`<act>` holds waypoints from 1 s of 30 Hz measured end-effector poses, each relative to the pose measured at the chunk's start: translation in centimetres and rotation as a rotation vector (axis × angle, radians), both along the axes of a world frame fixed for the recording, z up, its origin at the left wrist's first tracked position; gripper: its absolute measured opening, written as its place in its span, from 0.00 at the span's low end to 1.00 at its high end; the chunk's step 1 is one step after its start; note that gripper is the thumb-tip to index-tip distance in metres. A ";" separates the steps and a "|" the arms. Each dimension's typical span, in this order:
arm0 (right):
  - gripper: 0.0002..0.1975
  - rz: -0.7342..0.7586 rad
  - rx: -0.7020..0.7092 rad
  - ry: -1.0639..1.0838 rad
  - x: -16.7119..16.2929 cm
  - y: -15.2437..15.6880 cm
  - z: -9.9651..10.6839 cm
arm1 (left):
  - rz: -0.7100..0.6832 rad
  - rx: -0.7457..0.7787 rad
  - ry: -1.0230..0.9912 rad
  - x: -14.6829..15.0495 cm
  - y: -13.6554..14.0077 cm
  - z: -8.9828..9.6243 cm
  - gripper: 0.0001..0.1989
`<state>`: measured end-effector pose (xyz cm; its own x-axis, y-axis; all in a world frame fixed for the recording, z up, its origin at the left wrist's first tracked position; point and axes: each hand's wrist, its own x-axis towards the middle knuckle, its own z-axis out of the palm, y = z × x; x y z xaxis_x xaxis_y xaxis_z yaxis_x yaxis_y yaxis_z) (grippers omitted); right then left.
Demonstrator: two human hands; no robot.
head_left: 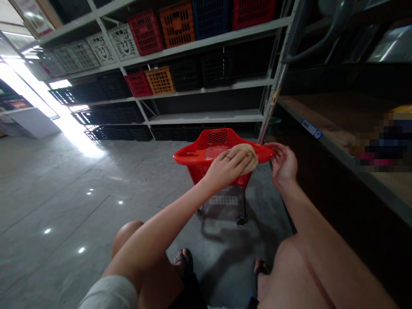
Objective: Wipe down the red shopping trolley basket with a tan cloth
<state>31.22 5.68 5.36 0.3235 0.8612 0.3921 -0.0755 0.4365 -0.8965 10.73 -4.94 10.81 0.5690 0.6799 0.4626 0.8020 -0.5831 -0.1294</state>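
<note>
In front of my knees stands a small shopping cart (222, 137) with a red plastic basket and a grey wheeled frame. My left hand (229, 164) presses a tan cloth (250, 162) against the near rim of the basket, its fingers closed over the cloth. At the rim's right corner, the fingertips of my right hand (285, 162) touch the red plastic, with the thumb side toward the rim. The palm of that hand faces inward and the fingers are curled around the corner. Part of the rim is hidden beneath the cloth.
Behind the cart, a white metal rack (206, 118) holds several plastic crates, among them an orange crate (160, 80) and a blue crate (211, 19). A wooden shelf (331, 124) runs along the right. A metal pole (272, 103) rises beside the cart. Grey floor (80, 206) spreads left.
</note>
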 end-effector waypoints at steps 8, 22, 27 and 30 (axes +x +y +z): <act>0.16 -0.080 0.377 -0.578 -2.3 -6.4 1.8 | 0.397 -0.054 -0.247 -17.7 -3.3 -0.4 0.28; 0.20 -0.126 0.368 -0.871 -4.0 -2.3 -0.1 | 0.449 -0.055 -0.248 -8.9 -2.3 -0.2 0.22; 0.21 -0.118 0.421 -0.884 -3.4 -2.9 -0.2 | 0.258 -0.116 -0.314 -8.0 -3.8 -1.0 0.24; 0.21 -0.049 0.425 -0.881 -3.1 -3.3 -0.4 | 0.168 -0.124 -0.483 -9.5 -3.3 -2.2 0.22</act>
